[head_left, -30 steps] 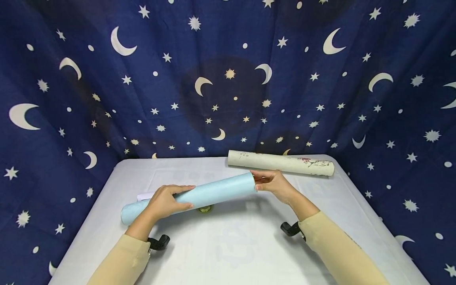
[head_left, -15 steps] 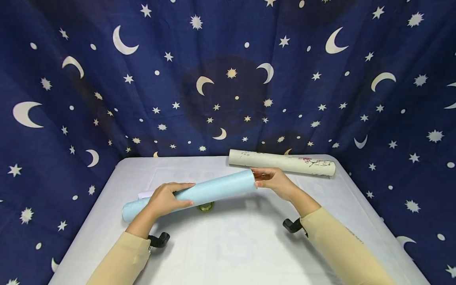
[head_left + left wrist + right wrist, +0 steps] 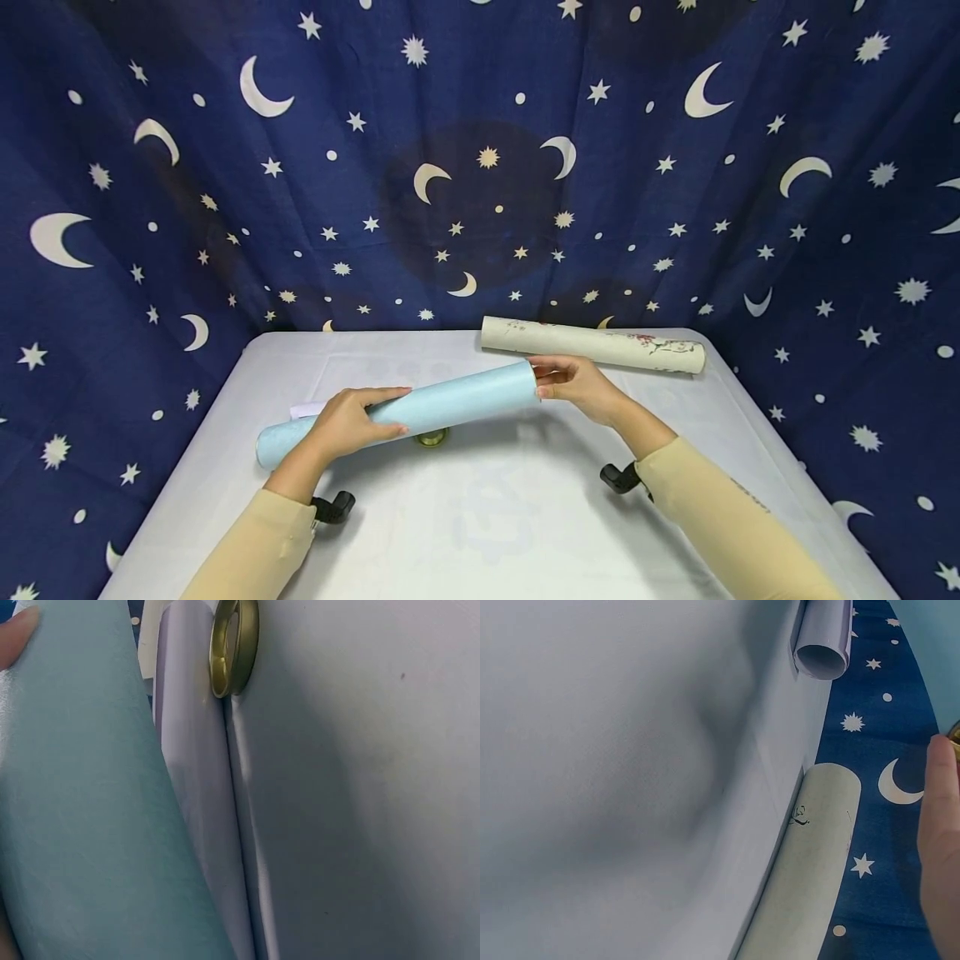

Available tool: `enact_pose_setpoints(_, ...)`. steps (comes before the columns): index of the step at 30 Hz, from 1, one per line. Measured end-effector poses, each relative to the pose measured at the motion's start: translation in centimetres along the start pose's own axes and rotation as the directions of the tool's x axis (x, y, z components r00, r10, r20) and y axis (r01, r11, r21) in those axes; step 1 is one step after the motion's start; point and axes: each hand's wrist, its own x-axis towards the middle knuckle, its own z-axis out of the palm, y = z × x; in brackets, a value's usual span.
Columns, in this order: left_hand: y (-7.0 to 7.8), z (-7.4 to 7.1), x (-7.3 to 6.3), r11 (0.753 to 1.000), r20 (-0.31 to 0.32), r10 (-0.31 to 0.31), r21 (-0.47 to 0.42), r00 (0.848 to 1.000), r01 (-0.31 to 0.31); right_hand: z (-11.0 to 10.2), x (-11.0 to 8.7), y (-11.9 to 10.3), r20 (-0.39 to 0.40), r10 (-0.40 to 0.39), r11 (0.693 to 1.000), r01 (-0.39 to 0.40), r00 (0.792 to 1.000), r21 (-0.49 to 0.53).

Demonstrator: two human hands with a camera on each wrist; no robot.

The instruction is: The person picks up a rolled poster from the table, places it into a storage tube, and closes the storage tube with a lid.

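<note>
A roll of light blue wallpaper lies slantwise in the head view, its right end raised over the white table. My left hand grips it left of the middle, thumb on the near side and fingers over the far side. At the raised end, my right hand has its thumb and fingers bent about the rim. In the right wrist view, a fingertip meets a small gold-coloured ring, mostly cut off by the frame edge. Another gold ring stands on the table below the blue roll, against a white roll.
A cream wallpaper roll with a floral print lies along the back right of the table. The white roll is mostly hidden behind the blue one in the head view. A dark blue curtain hangs behind the table.
My right wrist has shifted slightly to the right. The blue roll and both hands' holds stay nearly the same.
</note>
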Motion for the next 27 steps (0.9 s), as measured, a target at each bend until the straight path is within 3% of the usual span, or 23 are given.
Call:
enact_pose_setpoints(15,0.3,0.21,0.1,1.0,0.004,-0.02,0.015,1.0,0.02,0.06,-0.29,0.2,-0.015,-0.005,0.999,0.005,1.0,0.052)
enact_pose_setpoints(27,0.08,0.19,-0.02,0.999,0.018,0.032,0.035,0.999,-0.032,-0.06,-0.79,0.66,0.062,-0.059,0.998,0.061,0.996,-0.028)
